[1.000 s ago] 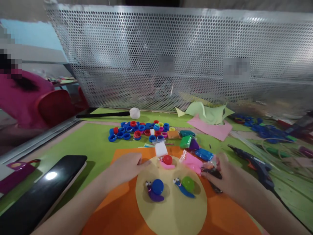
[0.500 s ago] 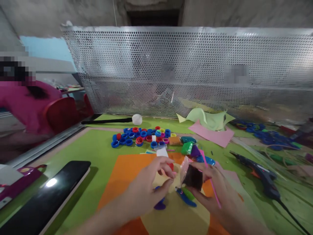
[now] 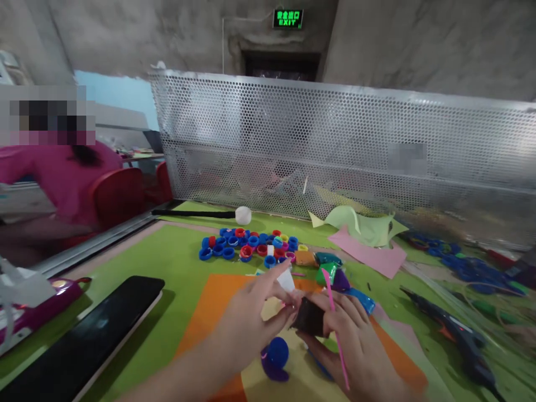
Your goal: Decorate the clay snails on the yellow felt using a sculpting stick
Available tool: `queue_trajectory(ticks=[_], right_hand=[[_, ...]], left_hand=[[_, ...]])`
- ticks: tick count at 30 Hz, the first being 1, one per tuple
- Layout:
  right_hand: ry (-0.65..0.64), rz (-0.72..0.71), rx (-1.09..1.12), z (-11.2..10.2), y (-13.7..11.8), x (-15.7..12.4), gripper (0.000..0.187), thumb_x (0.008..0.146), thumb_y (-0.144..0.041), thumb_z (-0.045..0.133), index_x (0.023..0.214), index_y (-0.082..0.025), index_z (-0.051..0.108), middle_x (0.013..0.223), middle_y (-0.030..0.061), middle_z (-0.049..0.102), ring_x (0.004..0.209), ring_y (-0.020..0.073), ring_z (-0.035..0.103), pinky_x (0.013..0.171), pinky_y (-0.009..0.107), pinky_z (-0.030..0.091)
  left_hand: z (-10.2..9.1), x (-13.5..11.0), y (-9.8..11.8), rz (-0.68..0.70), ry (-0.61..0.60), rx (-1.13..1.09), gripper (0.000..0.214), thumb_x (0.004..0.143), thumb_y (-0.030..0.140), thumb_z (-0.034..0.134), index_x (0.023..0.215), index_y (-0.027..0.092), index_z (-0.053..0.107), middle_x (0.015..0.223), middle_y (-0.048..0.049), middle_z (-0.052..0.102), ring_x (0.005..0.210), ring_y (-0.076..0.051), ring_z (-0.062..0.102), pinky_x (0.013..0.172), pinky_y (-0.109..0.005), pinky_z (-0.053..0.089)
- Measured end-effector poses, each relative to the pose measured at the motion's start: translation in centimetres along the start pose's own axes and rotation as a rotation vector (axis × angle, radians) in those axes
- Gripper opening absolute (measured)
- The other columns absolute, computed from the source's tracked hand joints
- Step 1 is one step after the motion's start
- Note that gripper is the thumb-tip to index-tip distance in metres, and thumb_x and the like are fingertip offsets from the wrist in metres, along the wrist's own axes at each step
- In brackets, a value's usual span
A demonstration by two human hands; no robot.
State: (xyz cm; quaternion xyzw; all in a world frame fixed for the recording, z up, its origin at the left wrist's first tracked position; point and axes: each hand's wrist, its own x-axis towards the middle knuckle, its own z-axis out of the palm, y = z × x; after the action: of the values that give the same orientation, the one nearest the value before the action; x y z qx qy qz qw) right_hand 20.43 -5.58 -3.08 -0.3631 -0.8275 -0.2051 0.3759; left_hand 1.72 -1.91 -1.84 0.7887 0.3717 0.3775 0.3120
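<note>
The fingers of my right hand are gripping a dark clay packet and a thin pink stick, and my left hand is pinching the packet's edge. I am holding it just above the blue snail on the yellow circle.

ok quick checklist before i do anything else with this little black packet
1. Small black packet gripped in the right hand: ok.
2. Left hand fingers pinching the packet's near edge: ok.
3. Thin pink plastic stick secure in the right hand: not ok, it only lies loosely across the fingers.
4. Packet open or sealed: cannot tell, the fingers cover its edge.
5. Blue and purple clay snail clear of both hands, sitting on the pale yellow paper circle: ok.
6. Black glue gun lying apart on the right: ok.
</note>
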Motion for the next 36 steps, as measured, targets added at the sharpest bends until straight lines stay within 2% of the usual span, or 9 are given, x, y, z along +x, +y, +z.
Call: queue_trajectory(ticks=[4,6,8,11,16,20,27,31,36], right_hand=[[0.001,0.029,0.048,1.3,0.3,-1.0,0.018,0.081,-0.013,0.057,0.084,-0.022,0.041,0.104,0.0094,0.066,0.092,0.0254,0.061,0.071,0.039,0.05],[-0.019,0.065,0.074,1.8,0.5,-1.9,0.021,0.08,-0.017,0.061,0.083,-0.022,0.041,0.106,0.0088,0.065,0.093,0.0264,0.06,0.071,0.04,0.05],[-0.031,0.111,0.101,2.1,0.7,-2.6,0.021,0.08,-0.02,0.062,0.089,-0.021,0.043,0.104,0.0095,0.065,0.088,0.0266,0.061,0.069,0.041,0.05],[-0.028,0.188,0.149,2.3,0.7,-2.9,0.025,0.082,-0.025,0.059,0.1,-0.02,0.042,0.096,0.0098,0.066,0.079,0.0259,0.062,0.066,0.042,0.052],[-0.056,0.337,0.244,2.1,0.3,-2.6,0.028,0.077,-0.024,0.06,0.098,-0.023,0.042,0.097,0.0057,0.065,0.085,0.0255,0.062,0.068,0.039,0.054],[-0.079,0.437,0.331,1.7,0.2,-2.2,0.037,0.073,-0.021,0.061,0.106,-0.025,0.044,0.096,0.0048,0.063,0.083,0.0238,0.064,0.066,0.036,0.056],[-0.11,0.524,0.525,1.2,0.1,-1.4,0.044,0.075,-0.016,0.058,0.114,-0.027,0.043,0.103,0.0033,0.064,0.092,0.0194,0.065,0.073,0.029,0.058],[-0.099,0.593,0.682,1.0,0.0,-1.1,0.043,0.074,-0.015,0.058,0.114,-0.025,0.048,0.105,0.0051,0.065,0.094,0.0213,0.065,0.075,0.03,0.058],[-0.148,0.543,0.62,0.8,0.1,-1.4,0.044,0.075,-0.017,0.058,0.116,-0.025,0.046,0.108,0.0057,0.064,0.097,0.0217,0.064,0.078,0.033,0.056]], left_hand=[[-0.1,-0.1,0.0,-0.017,-0.029,0.068,0.073,0.084,0.025,0.056,0.142,0.033,0.013,0.087,0.0031,0.072,0.097,-0.021,0.06,0.09,-0.037,0.041],[0.1,-0.1,0.0,-0.084,-0.073,0.056,0.084,0.083,0.025,0.056,0.143,0.032,-0.002,0.09,0.0024,0.072,0.099,-0.021,0.059,0.09,-0.039,0.041],[0.3,-0.1,-0.1,-0.169,-0.12,0.031,0.088,0.083,0.025,0.056,0.143,0.03,-0.008,0.094,0.0009,0.071,0.098,-0.022,0.059,0.088,-0.04,0.042],[0.6,0.0,-0.3,-0.246,-0.147,-0.055,0.09,0.081,0.023,0.056,0.143,0.029,-0.009,0.097,-0.0006,0.07,0.094,-0.021,0.061,0.085,-0.038,0.043],[0.6,0.4,-0.3,-0.302,-0.147,-0.185,0.092,0.078,0.022,0.058,0.144,0.02,-0.007,0.09,-0.0024,0.071,0.092,-0.02,0.061,0.083,-0.035,0.043],[0.5,0.4,0.2,-0.343,-0.141,-0.205,0.091,0.078,0.021,0.056,0.144,0.018,-0.006,0.089,-0.0026,0.071,0.087,-0.02,0.061,0.081,-0.036,0.044],[0.6,0.1,0.3,-0.398,-0.13,-0.278,0.089,0.075,0.021,0.058,0.144,0.017,0.001,0.087,-0.003,0.07,0.086,-0.021,0.062,0.08,-0.037,0.043],[0.7,0.1,0.2,-0.416,-0.105,-0.334,0.094,0.073,0.024,0.062,0.143,0.013,0.001,0.081,-0.0031,0.069,0.08,-0.021,0.061,0.074,-0.035,0.043],[0.7,0.2,0.1,-0.502,-0.093,-0.453,0.101,0.071,0.028,0.066,0.143,0.012,-0.002,0.079,-0.0016,0.067,0.074,-0.019,0.058,0.07,-0.032,0.041]])
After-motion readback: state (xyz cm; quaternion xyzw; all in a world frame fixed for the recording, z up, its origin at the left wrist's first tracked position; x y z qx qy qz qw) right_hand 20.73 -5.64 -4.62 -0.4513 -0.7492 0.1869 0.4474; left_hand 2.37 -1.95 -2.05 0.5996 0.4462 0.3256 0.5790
